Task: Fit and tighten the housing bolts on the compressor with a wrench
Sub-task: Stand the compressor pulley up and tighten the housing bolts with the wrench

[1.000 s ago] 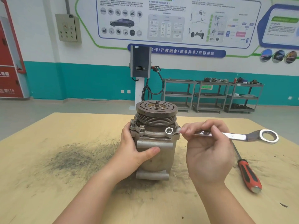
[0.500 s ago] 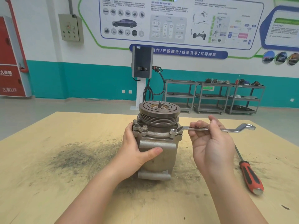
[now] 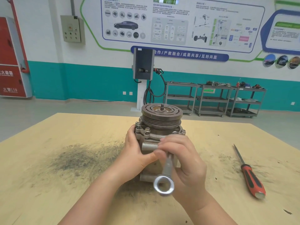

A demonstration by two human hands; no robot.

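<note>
The metal compressor [image 3: 159, 127] stands upright on the wooden table [image 3: 65, 184], its grooved pulley on top. Several bolt heads [image 3: 147, 129] show around the housing flange. My left hand [image 3: 136, 153] grips the compressor's left side, thumb across the front. My right hand [image 3: 183, 161] grips the shaft of a silver ring wrench [image 3: 167, 171] in front of the housing. The wrench's free ring end [image 3: 164, 186] points toward me; its far end is hidden behind my fingers near the flange.
A red-and-black-handled screwdriver [image 3: 250, 174] lies on the table to the right. A dark smudge of grime [image 3: 78, 158] marks the table left of the compressor. Metal shelving carts [image 3: 214, 101] and a charging post [image 3: 143, 75] stand along the far wall.
The wrench has swung from pointing right to pointing toward me, my right hand moving with it in front of the compressor. The left hand keeps its hold on the housing.
</note>
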